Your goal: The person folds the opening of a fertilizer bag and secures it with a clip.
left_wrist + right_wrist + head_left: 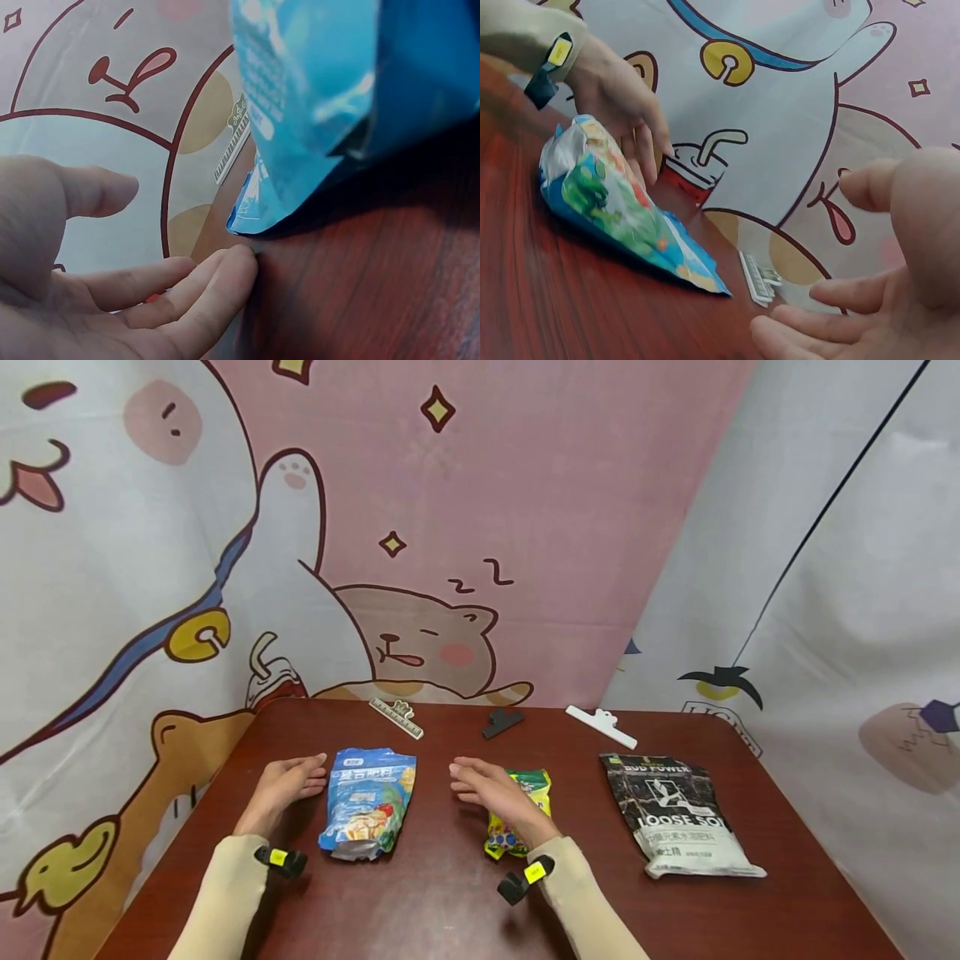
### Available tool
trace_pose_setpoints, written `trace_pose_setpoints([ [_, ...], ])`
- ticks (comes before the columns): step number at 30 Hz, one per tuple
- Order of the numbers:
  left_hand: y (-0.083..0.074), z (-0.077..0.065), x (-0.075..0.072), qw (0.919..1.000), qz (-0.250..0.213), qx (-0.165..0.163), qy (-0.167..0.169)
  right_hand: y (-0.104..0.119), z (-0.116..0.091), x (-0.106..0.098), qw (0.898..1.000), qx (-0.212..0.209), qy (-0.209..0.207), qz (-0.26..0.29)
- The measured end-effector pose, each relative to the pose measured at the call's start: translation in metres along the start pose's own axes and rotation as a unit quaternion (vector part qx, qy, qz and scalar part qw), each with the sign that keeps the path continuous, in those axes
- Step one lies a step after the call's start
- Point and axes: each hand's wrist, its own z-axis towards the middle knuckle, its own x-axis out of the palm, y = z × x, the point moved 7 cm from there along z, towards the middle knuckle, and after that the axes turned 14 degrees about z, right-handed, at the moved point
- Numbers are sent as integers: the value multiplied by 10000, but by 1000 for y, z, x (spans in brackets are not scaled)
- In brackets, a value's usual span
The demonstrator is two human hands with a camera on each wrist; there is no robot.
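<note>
Operator: Head view count?
Technician: Three bags on the counter: one blue pouch; right of it, one yellow packet and one black-and-white bag. Three clips lie farther back than the pouch. Left hand: left of it; right hand: right.
Operator: Left wrist view?
Technician: One pouch, one clip; left fingers loosely extended, thumb apart.
Operator: Right wrist view?
Technician: Same count; right fingers likewise.

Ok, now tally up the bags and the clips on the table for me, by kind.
Bags: 3 (blue bag, yellow-green bag, black-and-white bag)
Clips: 3 (keyboard-patterned clip, black clip, white clip)
Total: 6
</note>
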Motion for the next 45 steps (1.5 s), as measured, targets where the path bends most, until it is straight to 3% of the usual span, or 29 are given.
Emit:
trace_pose_setpoints([
  [10, -2, 5, 2, 9998, -56, -129, 112, -8, 24, 18, 9973, 265, -489, 481],
  [16, -7, 11, 4, 9998, 82, -147, 88, -19, 39, 25, 9949, 420, -781, 487],
  [24, -7, 17, 7, 9993, 332, -129, 122, -25, 50, 33, 9898, 680, -1250, 65],
  [31, -10, 18, 8, 9996, 280, -32, 69, -25, 54, 38, 9881, 719, -1345, -191],
  [45, -8, 19, 7, 9991, 165, -386, -23, -24, 71, 43, 9821, 846, -1494, -771],
])
